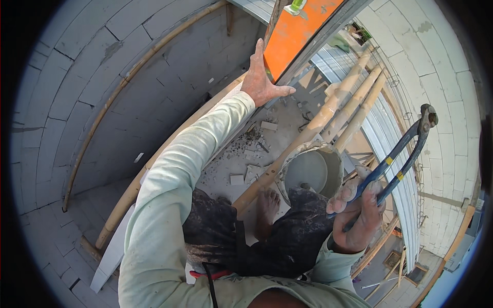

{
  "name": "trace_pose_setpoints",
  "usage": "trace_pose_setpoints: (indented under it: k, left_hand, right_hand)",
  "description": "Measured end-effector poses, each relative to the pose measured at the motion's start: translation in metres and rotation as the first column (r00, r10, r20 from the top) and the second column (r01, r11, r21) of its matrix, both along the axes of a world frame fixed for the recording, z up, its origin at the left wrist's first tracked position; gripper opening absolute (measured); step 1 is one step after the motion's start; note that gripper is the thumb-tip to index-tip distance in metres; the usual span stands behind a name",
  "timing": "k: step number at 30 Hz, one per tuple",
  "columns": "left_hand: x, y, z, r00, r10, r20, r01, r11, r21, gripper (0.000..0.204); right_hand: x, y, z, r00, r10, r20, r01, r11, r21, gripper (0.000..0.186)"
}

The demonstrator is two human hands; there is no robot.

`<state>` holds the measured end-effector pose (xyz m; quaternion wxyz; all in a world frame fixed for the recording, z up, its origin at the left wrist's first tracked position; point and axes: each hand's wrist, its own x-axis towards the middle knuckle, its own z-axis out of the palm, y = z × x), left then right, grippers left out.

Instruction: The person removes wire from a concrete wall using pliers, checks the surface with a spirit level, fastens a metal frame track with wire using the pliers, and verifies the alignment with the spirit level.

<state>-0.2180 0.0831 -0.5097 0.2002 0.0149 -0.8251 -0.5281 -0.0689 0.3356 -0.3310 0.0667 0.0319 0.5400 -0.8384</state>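
Pincers in one hand, an orange panel at the other.
The right hand (pixel 365 218) was wrapped around blue-handled pincers (pixel 389 160) — yellow bands on the grips, metal head tilted up and away to the right. The left hand (pixel 261 83) was spread wide at the lower end of the orange panel (pixel 295 38), thumb out to the right; how firmly it pressed, I cannot tell. Below lay the dark, stained clothing (pixel 282 254) over the legs, and a bare foot (pixel 268 205). Just beyond the knees stood a grey-caked bucket (pixel 334 167), near long round poles (pixel 328 111). Farther down, pale rubble (pixel 254 173) littered the floor (pixel 221 174) — and past the corrugated sheets (pixel 380 123) on the right rose a pale block wall (pixel 441 87).
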Motion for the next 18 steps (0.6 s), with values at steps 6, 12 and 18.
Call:
trace_pose_setpoints:
  k: [6,12,18]
  left_hand:
    - [0.000,0.013,-0.004,0.990,0.133,0.038,-0.132,0.991,-0.023,0.131]
    - [-0.008,0.015,-0.016,0.994,0.111,0.022,-0.112,0.994,0.018,0.124]
    - [-0.003,0.012,-0.022,0.996,0.085,-0.006,-0.084,0.994,0.073,0.132]
  right_hand:
    - [-0.001,0.003,0.006,1.000,0.024,-0.012,-0.025,0.999,-0.046,0.036]
    - [-0.008,0.003,0.004,1.000,-0.002,0.019,0.003,0.998,-0.060,0.037]
    - [-0.004,0.003,0.006,0.999,0.045,0.021,-0.045,0.999,-0.006,0.038]
